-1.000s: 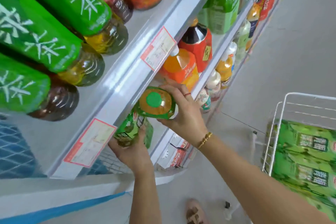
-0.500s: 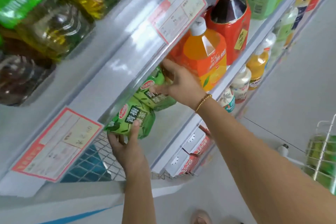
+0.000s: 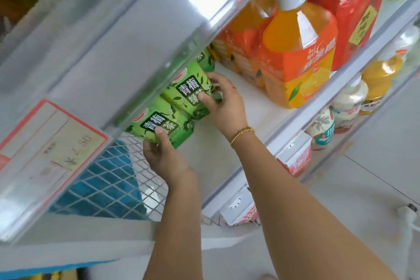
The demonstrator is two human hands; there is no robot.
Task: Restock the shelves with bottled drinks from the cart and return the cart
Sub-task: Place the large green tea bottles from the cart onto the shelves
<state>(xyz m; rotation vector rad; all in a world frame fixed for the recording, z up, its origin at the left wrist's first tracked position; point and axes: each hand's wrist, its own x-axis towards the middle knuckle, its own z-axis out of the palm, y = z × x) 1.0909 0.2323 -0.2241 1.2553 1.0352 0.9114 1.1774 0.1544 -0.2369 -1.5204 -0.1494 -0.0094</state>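
Price tag (image 3: 52, 136) is noted on the upper shelf edge, left of both grips. The left hand (image 3: 166, 159) is closed round the base of the front green bottle (image 3: 162, 126), with the thumb laid on its label. Just behind that grip, the second green bottle (image 3: 188, 91) is clasped by the right hand (image 3: 225, 102), fingers curled over the label. Both bottles appear seated on the shelf (image 3: 256, 107), under the overhang. Right of the right-hand grip, orange juice bottles (image 3: 297, 57) are ranged. Judged: these two are nearly placed, release pending. The cart is not seen, so remaining stock and its return cannot be gauged.
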